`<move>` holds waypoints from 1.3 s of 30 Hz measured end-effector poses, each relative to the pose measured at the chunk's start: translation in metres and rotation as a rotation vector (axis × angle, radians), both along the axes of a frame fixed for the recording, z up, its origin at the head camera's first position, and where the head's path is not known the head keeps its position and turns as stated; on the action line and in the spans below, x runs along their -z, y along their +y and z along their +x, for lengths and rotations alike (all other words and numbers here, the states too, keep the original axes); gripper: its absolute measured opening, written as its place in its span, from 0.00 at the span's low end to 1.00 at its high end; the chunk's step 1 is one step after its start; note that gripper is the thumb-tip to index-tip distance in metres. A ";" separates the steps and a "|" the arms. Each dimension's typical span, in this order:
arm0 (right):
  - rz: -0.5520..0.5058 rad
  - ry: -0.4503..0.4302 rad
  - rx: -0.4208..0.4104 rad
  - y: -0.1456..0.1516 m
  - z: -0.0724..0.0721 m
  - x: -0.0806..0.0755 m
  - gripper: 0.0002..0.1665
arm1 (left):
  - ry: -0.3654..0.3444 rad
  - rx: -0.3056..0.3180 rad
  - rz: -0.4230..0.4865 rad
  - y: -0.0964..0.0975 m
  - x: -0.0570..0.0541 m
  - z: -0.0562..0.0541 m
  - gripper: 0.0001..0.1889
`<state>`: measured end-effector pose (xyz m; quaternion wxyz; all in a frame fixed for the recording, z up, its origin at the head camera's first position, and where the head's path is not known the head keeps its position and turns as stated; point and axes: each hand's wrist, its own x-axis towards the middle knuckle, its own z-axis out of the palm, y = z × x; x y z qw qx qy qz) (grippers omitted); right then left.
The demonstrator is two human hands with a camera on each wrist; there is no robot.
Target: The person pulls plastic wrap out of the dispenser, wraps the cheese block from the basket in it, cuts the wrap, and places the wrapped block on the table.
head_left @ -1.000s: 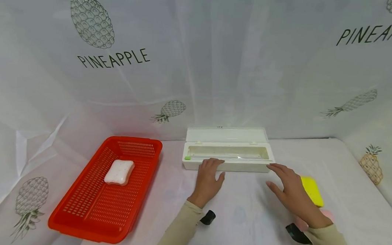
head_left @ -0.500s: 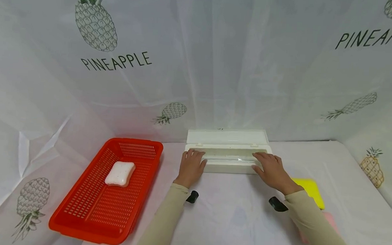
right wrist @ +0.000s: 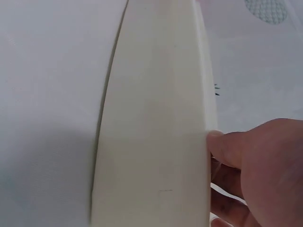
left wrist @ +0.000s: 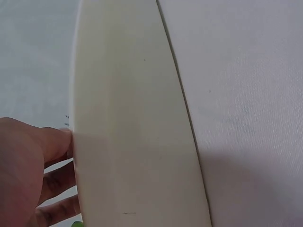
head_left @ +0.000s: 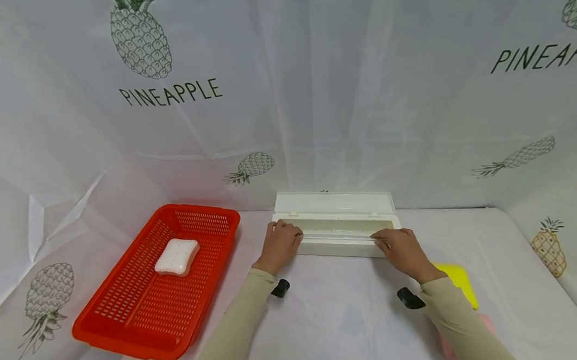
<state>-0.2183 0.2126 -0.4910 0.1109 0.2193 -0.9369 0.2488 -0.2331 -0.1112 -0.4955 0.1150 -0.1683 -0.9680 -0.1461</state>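
A long white cling film dispenser (head_left: 341, 249) stands at the back of the table, its lid (head_left: 336, 202) tipped back. Along its front edge runs a thin clear strip of cling film (head_left: 336, 237). My left hand (head_left: 280, 246) pinches at this edge near the left end, thumb in front and fingers curled behind. Near the right end my right hand (head_left: 402, 253) pinches in the same way. Both wrist views show the thumbs at the top of the dispenser's front wall (left wrist: 128, 118); the film between the fingertips is hidden there. A bit of green (left wrist: 76, 224) shows below the left fingers.
On the left, a red plastic basket (head_left: 198, 311) holds a white sponge-shaped block (head_left: 177, 257). A yellow item (head_left: 464, 284) and a pink item (head_left: 448, 349) lie at the right, partly behind the right arm. A white pineapple-print cloth hangs behind.
Both hands have moved to the dispenser, the left one leftward and the right one inward. Over the last half second their fingers have curled from inside the opening to its front edge.
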 end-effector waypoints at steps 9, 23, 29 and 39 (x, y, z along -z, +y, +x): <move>-0.074 0.067 0.039 0.002 -0.005 0.007 0.08 | 0.049 0.008 0.019 -0.006 0.004 -0.006 0.06; -0.052 0.100 0.073 0.002 -0.006 0.012 0.09 | 0.166 0.024 0.102 -0.010 0.004 -0.009 0.07; -0.027 0.199 0.044 -0.001 -0.008 0.011 0.06 | 0.186 0.026 0.132 -0.015 0.008 -0.008 0.06; 0.000 0.270 0.034 0.001 -0.007 0.010 0.08 | 0.220 -0.006 -0.017 -0.022 0.005 -0.008 0.04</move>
